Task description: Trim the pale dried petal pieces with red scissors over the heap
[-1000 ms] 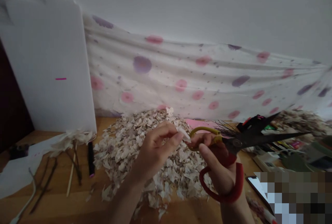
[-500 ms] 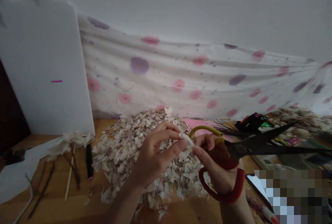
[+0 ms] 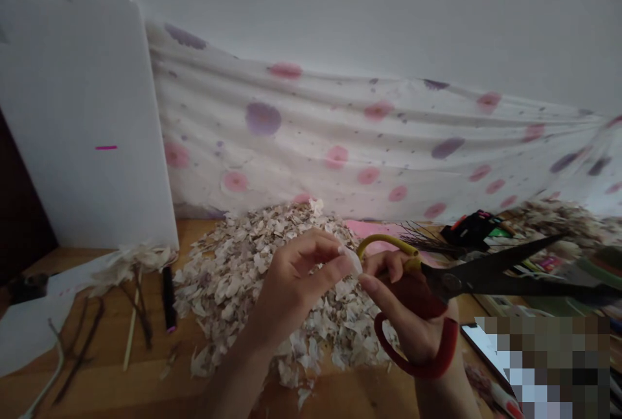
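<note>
Between the fingertips of my left hand (image 3: 294, 286) is a small whitish petal (image 3: 355, 261), pinched by thumb and forefinger. My right hand (image 3: 412, 325) has its thumb and forefinger at the petal's other side. Scissors (image 3: 454, 283) hang on that same hand, blades spread and pointing right. Their red-wrapped loop goes round the base of the hand, and the yellow loop stands by its fingers. Below both hands lies a heap of dry, pale petals (image 3: 228, 289), partly hidden by them.
A white board (image 3: 97, 192) stands at the left. Near it are a black marker (image 3: 168, 299), twigs (image 3: 85, 348) and a pale petal flower (image 3: 133, 263). Pink paper (image 3: 364, 230), a phone (image 3: 488, 351) and clutter sit at the right. Flower-printed cloth (image 3: 301, 127) hangs behind.
The petal has turned between the fingertips and now shows a broader face. Both hands stay nearly in place, the scissors still on my right hand. The view has shifted slightly.
</note>
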The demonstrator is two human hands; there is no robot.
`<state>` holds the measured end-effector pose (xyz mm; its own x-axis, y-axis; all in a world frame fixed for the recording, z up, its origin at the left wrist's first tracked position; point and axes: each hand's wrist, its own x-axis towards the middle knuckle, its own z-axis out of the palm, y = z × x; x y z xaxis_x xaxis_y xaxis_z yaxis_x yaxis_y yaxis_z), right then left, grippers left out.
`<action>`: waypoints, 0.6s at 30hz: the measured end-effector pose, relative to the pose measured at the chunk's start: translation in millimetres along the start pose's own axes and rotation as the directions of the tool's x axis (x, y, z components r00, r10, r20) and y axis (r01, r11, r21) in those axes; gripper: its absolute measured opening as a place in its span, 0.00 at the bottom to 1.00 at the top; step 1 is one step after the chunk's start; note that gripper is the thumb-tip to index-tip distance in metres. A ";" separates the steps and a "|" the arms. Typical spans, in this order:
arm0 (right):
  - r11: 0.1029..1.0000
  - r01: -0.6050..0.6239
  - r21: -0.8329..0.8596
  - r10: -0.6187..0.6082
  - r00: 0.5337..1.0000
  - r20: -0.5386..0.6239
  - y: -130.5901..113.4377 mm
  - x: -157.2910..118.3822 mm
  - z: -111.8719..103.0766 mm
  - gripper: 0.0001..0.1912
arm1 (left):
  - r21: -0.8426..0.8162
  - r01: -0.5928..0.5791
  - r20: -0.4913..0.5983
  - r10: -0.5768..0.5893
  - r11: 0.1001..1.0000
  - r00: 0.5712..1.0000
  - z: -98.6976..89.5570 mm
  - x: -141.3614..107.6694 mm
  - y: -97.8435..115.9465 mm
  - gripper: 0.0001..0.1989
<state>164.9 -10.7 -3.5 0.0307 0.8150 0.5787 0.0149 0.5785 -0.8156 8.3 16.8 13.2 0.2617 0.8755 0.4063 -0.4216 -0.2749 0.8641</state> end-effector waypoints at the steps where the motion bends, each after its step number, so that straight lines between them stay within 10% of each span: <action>1: 1.000 -0.012 0.020 0.012 1.000 0.008 0.0 -0.2 0.9 0.15 | -0.020 0.011 0.000 -0.011 1.000 1.000 0.4 -0.6 -0.3 0.04; 11: 0.997 -0.062 0.036 0.062 0.998 0.007 2.7 2.1 -7.1 0.14 | -0.246 0.146 -0.104 -0.176 0.958 0.979 -2.5 3.0 -9.2 0.07; 18: 0.993 -0.105 -0.050 0.108 0.993 0.055 11.3 7.0 -1.8 0.38 | -0.379 0.129 -0.165 -0.204 0.917 0.965 -7.3 8.6 -4.0 0.08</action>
<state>167.1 1.5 -8.7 -0.0228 0.8733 0.4866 0.0611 0.4871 -0.8712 5.9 28.3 11.1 0.1954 0.9664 0.1669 -0.6813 0.0114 0.7319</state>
